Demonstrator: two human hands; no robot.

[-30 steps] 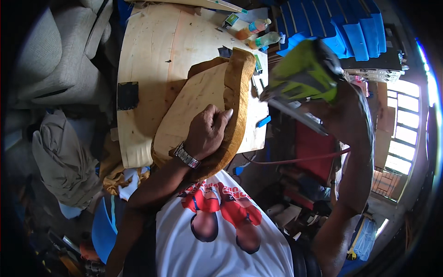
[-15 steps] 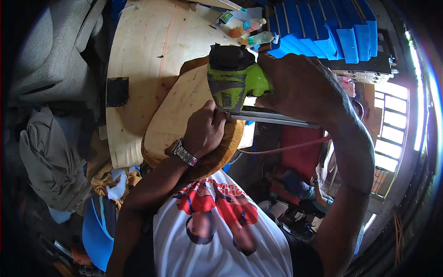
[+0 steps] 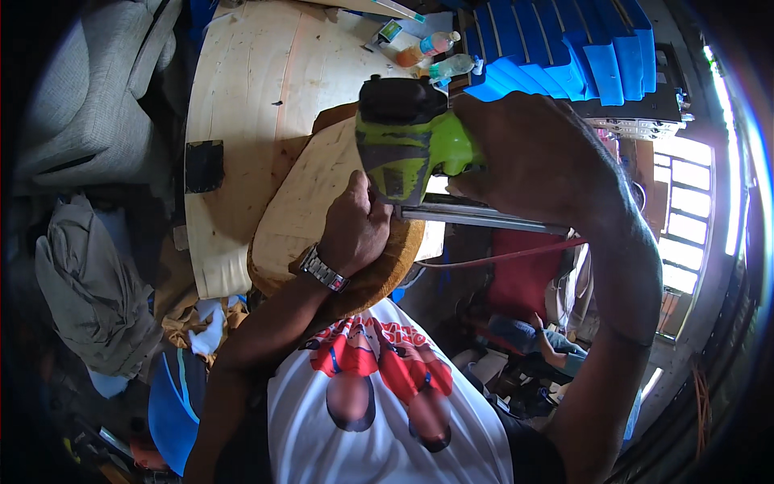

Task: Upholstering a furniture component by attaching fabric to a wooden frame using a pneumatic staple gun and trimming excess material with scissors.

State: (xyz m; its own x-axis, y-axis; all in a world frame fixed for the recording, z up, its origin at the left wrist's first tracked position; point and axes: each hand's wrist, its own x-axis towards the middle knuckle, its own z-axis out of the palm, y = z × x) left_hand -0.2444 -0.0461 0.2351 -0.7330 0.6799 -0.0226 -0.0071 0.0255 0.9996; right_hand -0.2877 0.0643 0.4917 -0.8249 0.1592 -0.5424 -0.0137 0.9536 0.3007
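Observation:
My right hand [image 3: 524, 161] is wrapped round the handle of a green and black staple gun [image 3: 395, 153], whose long metal magazine points toward the right. The gun's nose is close to the fingertips of my left hand [image 3: 355, 230], above the edge of a rounded wooden panel [image 3: 302, 189]. Brown fabric [image 3: 407, 242] wraps over the near and right edge of this panel. My left fingers are closed at that edge, pinching the fabric, though the gun partly hides the fingertips. Whether the nose touches the panel I cannot tell.
The panel lies on a large pale wooden board [image 3: 234, 97]. Two bottles [image 3: 439, 43] stand at its far right, beside stacked blue pieces [image 3: 556, 48]. A red hose [image 3: 508, 256] runs right. Grey upholstered furniture [image 3: 105, 105] stands left; another person's arm [image 3: 552, 347] shows lower right.
The staple gun and my right hand have shifted slightly left and nearer to me along the panel's edge. My left hand stays at about the same spot.

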